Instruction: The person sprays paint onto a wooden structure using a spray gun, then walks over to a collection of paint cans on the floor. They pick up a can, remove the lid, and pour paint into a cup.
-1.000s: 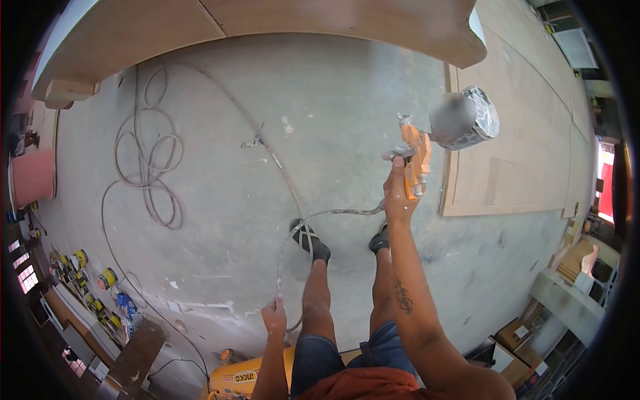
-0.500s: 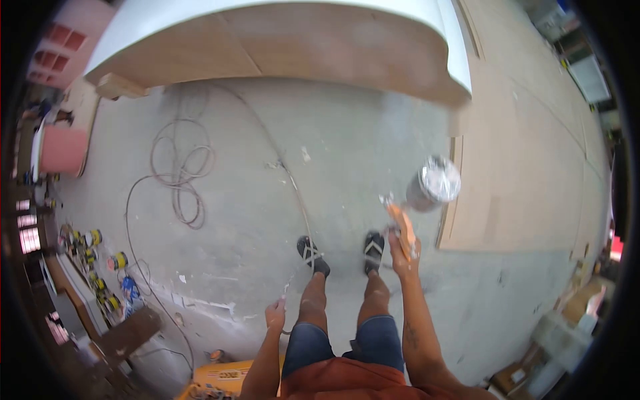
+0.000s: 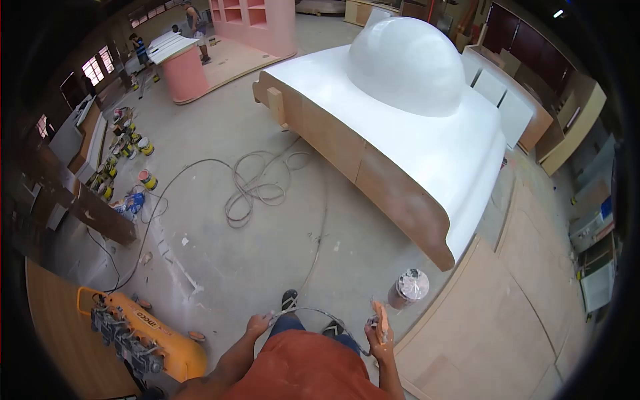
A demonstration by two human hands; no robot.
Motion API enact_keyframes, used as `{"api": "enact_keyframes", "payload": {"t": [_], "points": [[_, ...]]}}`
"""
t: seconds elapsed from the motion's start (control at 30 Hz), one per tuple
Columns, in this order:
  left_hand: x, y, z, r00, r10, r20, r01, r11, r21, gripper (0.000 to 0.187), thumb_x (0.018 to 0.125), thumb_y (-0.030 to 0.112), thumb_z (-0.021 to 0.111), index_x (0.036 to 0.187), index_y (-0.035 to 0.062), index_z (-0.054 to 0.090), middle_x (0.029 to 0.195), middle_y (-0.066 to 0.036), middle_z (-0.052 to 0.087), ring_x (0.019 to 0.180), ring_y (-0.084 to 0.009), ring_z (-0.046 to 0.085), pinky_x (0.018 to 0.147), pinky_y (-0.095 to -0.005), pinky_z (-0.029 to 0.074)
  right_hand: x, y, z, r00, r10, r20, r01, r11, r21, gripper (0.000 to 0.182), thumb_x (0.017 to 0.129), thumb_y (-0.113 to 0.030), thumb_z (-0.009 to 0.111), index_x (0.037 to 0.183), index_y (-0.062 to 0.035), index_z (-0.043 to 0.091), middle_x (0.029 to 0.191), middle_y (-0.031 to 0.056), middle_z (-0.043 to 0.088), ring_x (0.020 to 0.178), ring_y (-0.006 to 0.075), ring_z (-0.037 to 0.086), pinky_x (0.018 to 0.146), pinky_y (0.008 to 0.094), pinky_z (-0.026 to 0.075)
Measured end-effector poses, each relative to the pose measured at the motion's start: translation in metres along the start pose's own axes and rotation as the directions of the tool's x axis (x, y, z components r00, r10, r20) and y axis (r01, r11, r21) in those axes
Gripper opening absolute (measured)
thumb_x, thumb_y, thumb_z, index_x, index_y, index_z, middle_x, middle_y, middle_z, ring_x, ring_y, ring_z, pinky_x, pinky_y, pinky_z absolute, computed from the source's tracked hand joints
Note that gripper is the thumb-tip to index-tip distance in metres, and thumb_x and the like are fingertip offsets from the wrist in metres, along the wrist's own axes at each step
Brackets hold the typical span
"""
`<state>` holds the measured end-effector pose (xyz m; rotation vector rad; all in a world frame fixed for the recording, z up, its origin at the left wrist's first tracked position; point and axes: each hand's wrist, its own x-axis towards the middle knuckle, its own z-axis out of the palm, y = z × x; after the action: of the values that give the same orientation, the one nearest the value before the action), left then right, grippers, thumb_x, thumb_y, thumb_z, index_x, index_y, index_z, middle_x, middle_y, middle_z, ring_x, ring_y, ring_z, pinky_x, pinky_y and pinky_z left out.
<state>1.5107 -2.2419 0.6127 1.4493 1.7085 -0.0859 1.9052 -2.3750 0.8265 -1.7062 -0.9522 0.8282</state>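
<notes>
Head view: the person's right arm rises from the lower edge, forearm pointing forward, and the right hand (image 3: 380, 339) wraps round the handle of an orange spray gun (image 3: 382, 320). The gun stands nearly upright just ahead of the knuckles, with its foil-topped cup (image 3: 409, 288) out to the right, above the floor (image 3: 267, 260) and near the flat boards (image 3: 480, 313). The left arm bends at the elbow and angles inward, and the left hand (image 3: 258, 325) is closed on a hose (image 3: 313, 309), beside the orange-red shirt (image 3: 310, 367). Between the two hands the hose bows forward in a shallow arc across the legs and sandals.

A second ago the camera looked steeply down, with the right arm stretched long and the left hand hanging beside the leg. Now the gaze has lifted: the arms show shorter and lower in the picture, and both hands keep their hold. The large white domed piece (image 3: 408, 67), earlier seen only along its brown edge and rim, now shows its dome, and the yellow compressor (image 3: 157, 333) at lower left has come into view almost whole.
</notes>
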Motion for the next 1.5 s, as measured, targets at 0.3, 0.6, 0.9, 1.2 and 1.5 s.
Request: {"api": "enact_keyframes", "payload": {"t": [0.3, 0.6, 0.9, 1.2, 1.5], "points": [[-0.062, -0.049, 0.013, 0.99, -0.114, -0.079, 0.103, 0.985, -0.135, 0.075, 0.087, 0.068, 0.058, 0.101, -0.003, 0.074, 0.099, -0.029, 0.07, 0.098, -0.0445, 0.068, 0.087, -0.0474, 0.051, -0.003, -0.028, 0.011, 0.982, 0.148, 0.116, -0.168, 0.967, 0.191, 0.058, 0.096, -0.018, 0.061, 0.15, -0.0066, 0.043, 0.096, 0.0013, 0.058, 0.084, 0.0135, 0.056, 0.074, 0.0287, 0.048], [-0.04, -0.013, 0.007, 0.99, -0.108, 0.089, 0.11, 0.994, -0.021, 0.077, 0.089, 0.068, 0.054, 0.109, -0.0038, 0.072, 0.112, -0.031, 0.067, 0.108, -0.0447, 0.065, 0.092, -0.0465, 0.049, -0.019, -0.012, 0.013, 0.991, 0.118, -0.059, -0.099, 0.962, 0.254, 0.029, 0.099, -0.018, 0.06, 0.122, -0.001, 0.055, 0.079, -0.0006, 0.052, 0.063, 0.0081, 0.049, 0.055, 0.0248, 0.041], [0.005, 0.028, 0.026, 0.995, 0.026, 0.101, -0.014, 0.992, -0.124, 0.067, 0.092, 0.063, 0.052, 0.097, 0.0011, 0.075, 0.102, -0.024, 0.072, 0.099, -0.0375, 0.069, 0.088, -0.0445, 0.049, -0.041, -0.011, -0.02, 0.944, 0.318, -0.088, -0.283, 0.917, 0.28, 0.028, 0.097, -0.019, 0.065, 0.119, -0.0051, 0.056, 0.076, 0.0017, 0.059, 0.057, 0.0075, 0.051, 0.043, 0.0239, 0.037], [-0.001, 0.031, 0.031, 0.99, 0.04, 0.138, -0.036, 0.999, -0.029, 0.06, 0.095, 0.06, 0.05, 0.085, 0.0051, 0.074, 0.086, -0.018, 0.071, 0.086, -0.0312, 0.068, 0.083, -0.0408, 0.049, -0.042, -0.014, -0.022, 0.943, 0.25, -0.217, -0.205, 0.955, 0.213, 0.041, 0.097, -0.019, 0.062, 0.135, -0.0053, 0.051, 0.075, -0.0002, 0.054, 0.056, 0.0067, 0.048, 0.043, 0.0247, 0.037], [-0.013, 0.005, 0.028, 0.994, 0.059, 0.09, -0.051, 0.995, -0.091, 0.06, 0.095, 0.057, 0.053, 0.091, 0.0005, 0.073, 0.072, -0.012, 0.065, 0.071, -0.0236, 0.061, 0.07, -0.0392, 0.047, -0.041, 0.004, -0.018, 0.926, 0.212, -0.312, -0.09, 0.927, 0.364, 0.026, 0.1, -0.027, 0.062, 0.113, -0.004, 0.059, 0.077, -0.0029, 0.049, 0.058, 0.006, 0.042, 0.05, 0.0238, 0.035]]}}
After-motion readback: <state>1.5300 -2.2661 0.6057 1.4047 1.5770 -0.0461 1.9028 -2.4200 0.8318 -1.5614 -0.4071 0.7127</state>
